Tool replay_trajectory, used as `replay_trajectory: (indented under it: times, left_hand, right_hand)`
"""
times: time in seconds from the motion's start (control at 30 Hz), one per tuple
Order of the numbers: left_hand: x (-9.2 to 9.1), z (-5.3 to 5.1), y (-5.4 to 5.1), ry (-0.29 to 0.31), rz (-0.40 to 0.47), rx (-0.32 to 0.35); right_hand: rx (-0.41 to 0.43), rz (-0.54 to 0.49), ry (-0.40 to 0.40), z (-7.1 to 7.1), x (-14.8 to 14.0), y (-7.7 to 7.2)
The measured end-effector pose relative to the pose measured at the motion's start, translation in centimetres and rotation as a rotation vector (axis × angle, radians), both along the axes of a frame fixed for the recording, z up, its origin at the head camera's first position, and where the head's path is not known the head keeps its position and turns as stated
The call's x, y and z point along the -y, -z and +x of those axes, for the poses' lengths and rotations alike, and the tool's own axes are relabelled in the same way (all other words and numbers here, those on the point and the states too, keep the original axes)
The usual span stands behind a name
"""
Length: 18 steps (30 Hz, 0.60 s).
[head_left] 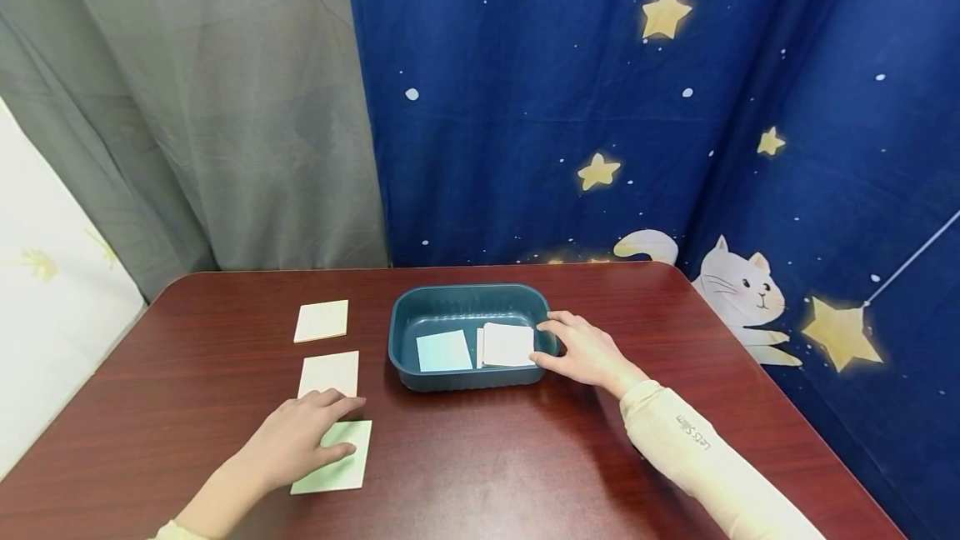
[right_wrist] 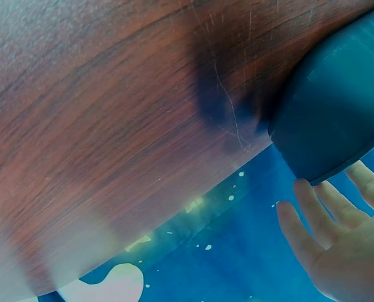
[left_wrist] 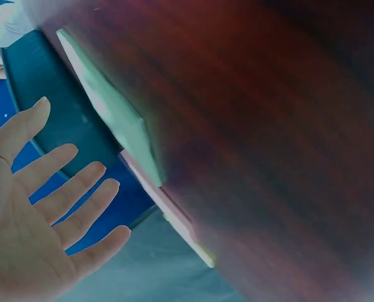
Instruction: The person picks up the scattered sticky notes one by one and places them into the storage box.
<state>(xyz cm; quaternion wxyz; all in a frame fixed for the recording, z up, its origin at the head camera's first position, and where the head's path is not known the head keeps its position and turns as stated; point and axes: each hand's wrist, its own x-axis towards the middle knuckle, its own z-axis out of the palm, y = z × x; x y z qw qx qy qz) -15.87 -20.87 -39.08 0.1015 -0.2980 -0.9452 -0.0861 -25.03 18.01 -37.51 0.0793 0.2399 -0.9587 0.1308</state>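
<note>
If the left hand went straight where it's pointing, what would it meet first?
Likely the left end of the dark teal, rounded rectangular plastic tub, though the height of the left hand is unclear.

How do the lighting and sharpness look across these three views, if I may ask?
Head view: mostly crisp, with a pale sheen on the near tabletop and a soft shadow beside the right sleeve; left wrist view: hazy, the tabletop blurred; right wrist view: sharper tabletop, a dark shadow by the teal container, pale glare at lower left.
</note>
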Motion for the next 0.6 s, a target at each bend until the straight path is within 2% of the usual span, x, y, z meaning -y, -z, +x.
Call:
replay_trajectory:
  times: [0.17, 0.37, 0.6]
  left_hand:
    - [0.3, -0.2, 0.7, -0.02, -0.014, 0.009]
    - [0.4, -0.4, 1.2, -0.036, -0.035, 0.065]
    - [0.3, -0.3, 1.3, -0.068, -0.058, 0.112]
  right_hand:
    - [-0.003, -0.002, 0.001, -0.1, -0.1, 0.1]
    - [-0.003, -0.005, 0.0, -0.1, -0.1, 0.2]
    - [-0.002, -0.005, 0.001, -0.1, 0.0, 0.2]
